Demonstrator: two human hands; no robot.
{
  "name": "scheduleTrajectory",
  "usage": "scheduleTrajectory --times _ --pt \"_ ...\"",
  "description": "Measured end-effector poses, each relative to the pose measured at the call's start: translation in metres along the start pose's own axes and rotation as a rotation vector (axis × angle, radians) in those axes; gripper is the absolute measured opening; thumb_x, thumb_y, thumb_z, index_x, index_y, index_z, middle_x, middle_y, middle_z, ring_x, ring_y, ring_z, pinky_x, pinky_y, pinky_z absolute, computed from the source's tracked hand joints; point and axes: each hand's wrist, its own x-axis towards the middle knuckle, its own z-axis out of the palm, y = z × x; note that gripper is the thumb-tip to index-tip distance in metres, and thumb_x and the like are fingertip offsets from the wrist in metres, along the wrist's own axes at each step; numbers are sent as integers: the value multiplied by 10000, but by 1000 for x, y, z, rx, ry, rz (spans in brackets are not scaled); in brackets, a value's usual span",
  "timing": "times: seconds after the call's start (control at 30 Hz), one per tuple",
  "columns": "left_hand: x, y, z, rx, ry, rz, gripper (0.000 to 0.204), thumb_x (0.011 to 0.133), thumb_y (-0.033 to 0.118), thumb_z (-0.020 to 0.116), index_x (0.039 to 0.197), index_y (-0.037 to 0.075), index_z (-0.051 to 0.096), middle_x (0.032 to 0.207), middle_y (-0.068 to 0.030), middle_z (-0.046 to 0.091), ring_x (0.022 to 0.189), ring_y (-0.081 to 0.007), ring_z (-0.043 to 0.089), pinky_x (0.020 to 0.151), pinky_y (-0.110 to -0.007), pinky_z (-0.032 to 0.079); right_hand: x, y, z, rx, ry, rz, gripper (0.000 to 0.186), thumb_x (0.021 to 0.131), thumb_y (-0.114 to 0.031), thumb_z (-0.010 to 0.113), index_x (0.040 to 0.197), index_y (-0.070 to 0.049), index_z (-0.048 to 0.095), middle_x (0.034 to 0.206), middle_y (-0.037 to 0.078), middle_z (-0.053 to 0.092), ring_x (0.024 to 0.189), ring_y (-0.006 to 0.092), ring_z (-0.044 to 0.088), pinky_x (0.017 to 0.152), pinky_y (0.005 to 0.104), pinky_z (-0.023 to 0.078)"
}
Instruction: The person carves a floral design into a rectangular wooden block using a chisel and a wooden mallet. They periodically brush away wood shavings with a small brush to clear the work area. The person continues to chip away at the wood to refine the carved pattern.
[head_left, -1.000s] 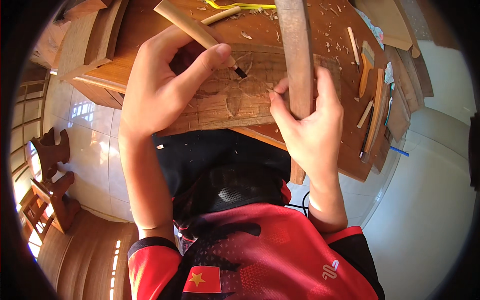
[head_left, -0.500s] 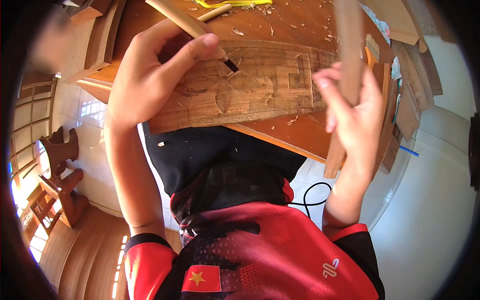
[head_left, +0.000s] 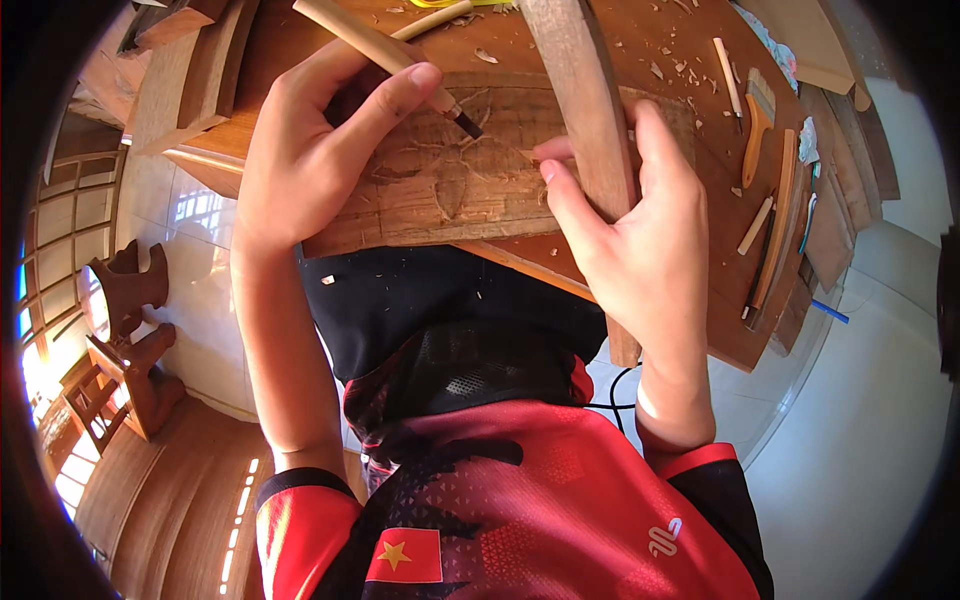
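In our left hand (head_left: 315, 155), thumb and fingers pinch the pale wooden handle of a chisel (head_left: 385, 60), slanting its dark tip down to the carved lines of a board (head_left: 500, 195); whether the tip touches, we cannot tell. Our right hand (head_left: 645, 225) curls its fingers around a thick wooden bar (head_left: 580, 100), which stands between thumb and fingers; whether the thumb meets the fingertip beside it, we cannot see. The board lies beneath both hands, jutting past the near edge of the desk (head_left: 735, 300) above our black-clad lap (head_left: 400, 290), where a small chip (head_left: 327, 281) rests. Beyond the board we see scattered shavings (head_left: 484, 56) and another wooden handle (head_left: 432, 20). Toward the desk's right edge lie a slim pale-handled tool (head_left: 727, 75), a paintbrush (head_left: 754, 145) and a short pale stick (head_left: 756, 226). Wooden blocks (head_left: 210, 85) sit at the near left corner.
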Motion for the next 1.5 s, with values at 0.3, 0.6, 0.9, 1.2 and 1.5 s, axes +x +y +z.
scheduleTrajectory --times 0.3,0.6,0.9,1.2,1.5 --pt "-1 -2 -3 -40 -23 3 232 1020 208 661 978 -19 679 908 4 609 807 -76 491 712 -238 399 -4 -3 5 99 -43 128 375 921 10 719 1258 3 555 969 43 750 570 34 570 450 215 433" --pt "-1 -2 -2 -74 -11 21 236 1015 207 666 988 -27 681 920 -15 633 867 -90 554 778 -238 433 -3 -1 13 16 -4 101 295 908 22 728 1172 1 596 929 28 732 669 55 605 570 232 483" --pt "-1 2 0 10 7 -52 251 998 214 692 999 -37 700 938 -50 688 879 -103 599 807 -258 471 -9 2 22 -15 79 78 251 886 22 751 1085 -5 599 894 31 727 753 83 635 700 266 521" --pt "0 4 2 38 21 -31 256 1005 222 678 973 -31 705 901 -48 697 853 -101 605 798 -259 477 -9 -2 12 258 46 258 337 849 -3 772 1104 -29 554 845 16 699 690 83 652 589 250 515" --pt "-2 1 2 -45 26 -46 229 1011 193 677 992 -35 688 923 -28 671 862 -85 582 777 -237 457 -13 11 23 -76 72 -98 356 840 -56 797 1079 -5 538 849 221 687 799 451 712 682 447 561"
